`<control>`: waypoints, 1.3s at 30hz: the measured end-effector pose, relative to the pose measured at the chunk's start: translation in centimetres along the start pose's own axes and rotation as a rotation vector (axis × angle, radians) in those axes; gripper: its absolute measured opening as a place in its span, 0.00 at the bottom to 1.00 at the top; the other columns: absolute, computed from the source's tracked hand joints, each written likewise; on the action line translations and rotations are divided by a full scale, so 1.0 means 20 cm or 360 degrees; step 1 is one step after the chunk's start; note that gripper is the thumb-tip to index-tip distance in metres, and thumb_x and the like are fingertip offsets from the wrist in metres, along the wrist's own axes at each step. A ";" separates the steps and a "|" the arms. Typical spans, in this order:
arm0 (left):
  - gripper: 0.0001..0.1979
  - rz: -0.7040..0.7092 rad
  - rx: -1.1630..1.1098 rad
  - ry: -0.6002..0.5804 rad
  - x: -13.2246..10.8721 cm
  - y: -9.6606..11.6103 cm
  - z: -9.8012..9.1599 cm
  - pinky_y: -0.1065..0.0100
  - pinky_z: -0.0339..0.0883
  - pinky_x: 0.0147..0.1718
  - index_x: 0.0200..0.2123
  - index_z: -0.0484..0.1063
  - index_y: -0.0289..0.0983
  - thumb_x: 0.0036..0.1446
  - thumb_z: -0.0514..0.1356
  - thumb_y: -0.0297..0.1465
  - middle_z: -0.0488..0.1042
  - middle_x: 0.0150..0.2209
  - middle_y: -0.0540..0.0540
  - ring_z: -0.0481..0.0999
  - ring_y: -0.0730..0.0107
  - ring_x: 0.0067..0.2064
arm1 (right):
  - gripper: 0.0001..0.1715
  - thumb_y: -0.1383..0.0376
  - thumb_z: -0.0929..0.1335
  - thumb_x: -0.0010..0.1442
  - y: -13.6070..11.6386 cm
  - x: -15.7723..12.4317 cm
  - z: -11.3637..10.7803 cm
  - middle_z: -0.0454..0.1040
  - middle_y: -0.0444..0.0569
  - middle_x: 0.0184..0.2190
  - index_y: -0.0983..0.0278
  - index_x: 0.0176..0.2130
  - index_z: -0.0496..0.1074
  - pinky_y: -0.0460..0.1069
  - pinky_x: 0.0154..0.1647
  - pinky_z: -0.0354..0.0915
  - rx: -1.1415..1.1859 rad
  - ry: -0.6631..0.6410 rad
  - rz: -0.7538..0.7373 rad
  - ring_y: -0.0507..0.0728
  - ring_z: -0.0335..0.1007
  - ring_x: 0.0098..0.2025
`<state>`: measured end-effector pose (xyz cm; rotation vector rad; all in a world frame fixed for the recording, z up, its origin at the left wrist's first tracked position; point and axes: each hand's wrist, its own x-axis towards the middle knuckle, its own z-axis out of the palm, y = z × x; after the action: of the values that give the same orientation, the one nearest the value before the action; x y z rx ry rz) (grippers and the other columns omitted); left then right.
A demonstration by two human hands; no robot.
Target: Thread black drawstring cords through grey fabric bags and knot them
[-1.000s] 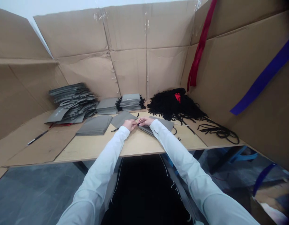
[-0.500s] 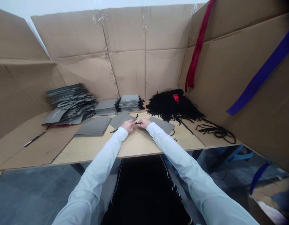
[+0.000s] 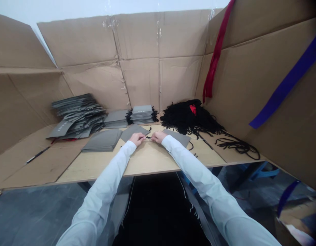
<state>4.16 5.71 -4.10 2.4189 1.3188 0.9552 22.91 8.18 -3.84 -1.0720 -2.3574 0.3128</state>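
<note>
Between my two hands a short black cord [image 3: 148,137] with a knot in its middle is stretched over the table. My left hand [image 3: 138,138] pinches one side of it, and my right hand [image 3: 158,136] pinches the other. Just behind the left hand lies a grey card-like sheet [image 3: 133,130] with a black cord end at its corner. Beside the right hand is another flat grey piece [image 3: 180,137], partly under the forearm, with a loop of black cord at its edge.
Grey stacks stand at left: a tall uneven pile [image 3: 80,112], a low stack [image 3: 101,140] and one behind [image 3: 116,119]. A corded stack [image 3: 142,114] stands at the back. A black cord heap [image 3: 188,118] lies right. Cardboard walls [image 3: 137,37] surround the table [image 3: 153,160].
My hands have moved a little apart, drawing the black cord straight, so the knot between them now shows. The view has tipped slightly upward.
</note>
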 end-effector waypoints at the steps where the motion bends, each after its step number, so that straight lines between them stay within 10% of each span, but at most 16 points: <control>1: 0.11 -0.0072 -0.0089 0.0033 0.00 -0.01 0.01 0.70 0.59 0.30 0.25 0.72 0.37 0.45 0.54 0.37 0.70 0.23 0.47 0.67 0.70 0.26 | 0.05 0.66 0.67 0.45 -0.01 0.00 0.00 0.73 0.49 0.22 0.64 0.21 0.73 0.44 0.32 0.57 0.0007 -0.0041 -0.0016 0.54 0.67 0.29; 8: 0.10 -0.0413 -0.0987 0.0027 0.01 -0.03 0.11 0.74 0.57 0.19 0.21 0.63 0.35 0.43 0.55 0.37 0.65 0.17 0.52 0.63 0.77 0.18 | 0.08 0.66 0.64 0.49 -0.06 -0.02 -0.02 0.72 0.46 0.23 0.65 0.25 0.72 0.45 0.33 0.58 0.0082 -0.0143 -0.0056 0.52 0.66 0.29; 15: 0.10 -0.0587 -0.0838 0.0185 0.02 0.03 0.17 0.75 0.52 0.16 0.20 0.58 0.37 0.49 0.48 0.35 0.57 0.13 0.56 0.58 0.79 0.15 | 0.25 0.71 0.66 0.45 -0.10 -0.04 0.01 0.71 0.49 0.36 0.66 0.46 0.62 0.45 0.37 0.61 0.0490 0.0051 -0.0040 0.50 0.68 0.34; 22: 0.15 -0.0520 -0.0675 0.0223 0.01 0.05 0.17 0.74 0.53 0.19 0.18 0.57 0.36 0.50 0.47 0.39 0.56 0.13 0.55 0.58 0.77 0.18 | 0.09 0.67 0.66 0.44 -0.14 -0.03 0.03 0.72 0.48 0.25 0.69 0.29 0.67 0.44 0.32 0.63 0.0574 0.0253 0.0055 0.50 0.67 0.28; 39: 0.13 -0.0709 -0.1396 0.0185 0.04 0.06 0.17 0.77 0.44 0.11 0.20 0.55 0.37 0.44 0.53 0.40 0.54 0.13 0.57 0.53 0.82 0.13 | 0.11 0.61 0.64 0.47 -0.07 -0.02 0.03 0.71 0.45 0.25 0.66 0.30 0.68 0.42 0.30 0.57 -0.0047 0.0283 -0.0096 0.49 0.64 0.27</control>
<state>7.38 6.09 -5.79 1.3685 1.0705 1.2080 21.85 6.97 -3.97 -0.9968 -2.2367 0.1541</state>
